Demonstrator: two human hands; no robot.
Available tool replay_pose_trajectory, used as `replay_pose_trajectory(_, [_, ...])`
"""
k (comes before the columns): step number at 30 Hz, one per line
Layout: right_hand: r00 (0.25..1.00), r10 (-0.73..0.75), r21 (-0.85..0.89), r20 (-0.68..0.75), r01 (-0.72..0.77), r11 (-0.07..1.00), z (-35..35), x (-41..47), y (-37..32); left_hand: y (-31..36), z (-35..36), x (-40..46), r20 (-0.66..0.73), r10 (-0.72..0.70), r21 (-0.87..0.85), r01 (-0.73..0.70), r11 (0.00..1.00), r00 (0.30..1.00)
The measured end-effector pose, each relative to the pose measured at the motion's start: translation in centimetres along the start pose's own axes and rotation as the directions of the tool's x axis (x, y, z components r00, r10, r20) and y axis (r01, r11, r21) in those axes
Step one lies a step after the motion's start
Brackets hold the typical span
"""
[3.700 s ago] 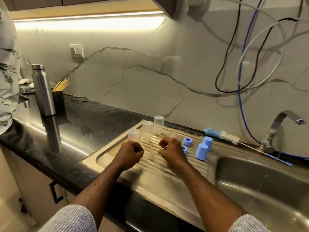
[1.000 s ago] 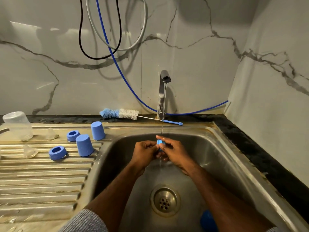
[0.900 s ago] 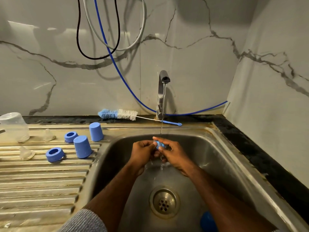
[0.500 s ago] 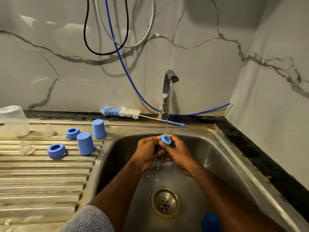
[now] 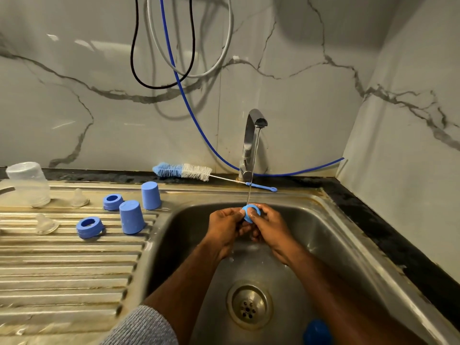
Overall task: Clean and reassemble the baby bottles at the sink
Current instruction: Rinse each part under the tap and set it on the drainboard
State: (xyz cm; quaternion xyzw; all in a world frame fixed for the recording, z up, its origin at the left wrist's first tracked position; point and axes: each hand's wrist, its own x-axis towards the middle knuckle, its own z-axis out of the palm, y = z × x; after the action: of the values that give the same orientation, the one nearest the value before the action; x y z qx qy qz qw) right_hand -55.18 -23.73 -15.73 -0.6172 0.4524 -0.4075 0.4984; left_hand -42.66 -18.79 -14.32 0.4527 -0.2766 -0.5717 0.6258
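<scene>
We note left hand (image 5: 225, 226) and right hand (image 5: 270, 224) both pinching the blue plastic bottle ring (image 5: 251, 212) under the chrome tap's (image 5: 251, 143) stream

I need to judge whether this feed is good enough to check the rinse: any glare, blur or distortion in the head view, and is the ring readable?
Head view: the blue ring, held by the left hand and right hand, is sharp; the water stream is thin but visible. Soft glare streaks the wall. The wide lens bows the drainboard ridges. A blue object in the basin is dim and blurred.
</scene>
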Motion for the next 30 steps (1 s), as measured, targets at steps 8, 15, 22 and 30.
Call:
replay_pose_trajectory(8, [0.993, 0.095, -0.046, -0.065, -0.098, 0.994, 0.1, 0.6, -1.3, 0.6, -0.1, 0.0, -0.012, 0.017, 0.027, -0.016, 1.000, 1.000])
replay_pose_trajectory(15, [0.981, 0.101, -0.006, -0.168, -0.103, 0.995, 0.8, 1.4, -1.9, 0.0, 0.0, 0.7, -0.034, -0.035, -0.061, 0.033, 0.998, 0.999])
replay_pose_trajectory(22, [0.950, 0.045, 0.013, -0.309, -0.043, 0.999, 1.2, 1.3, -1.9, -1.2, -0.2, -0.1, 0.153, 0.188, 0.184, -0.215, 0.959, 0.970])
replay_pose_trajectory(30, [0.987, 0.159, 0.130, -0.003, -0.157, 0.979, 0.8, 0.7, -2.0, -0.3, 0.5, 0.1, 0.042, 0.166, 0.116, -0.169, 0.979, 0.985])
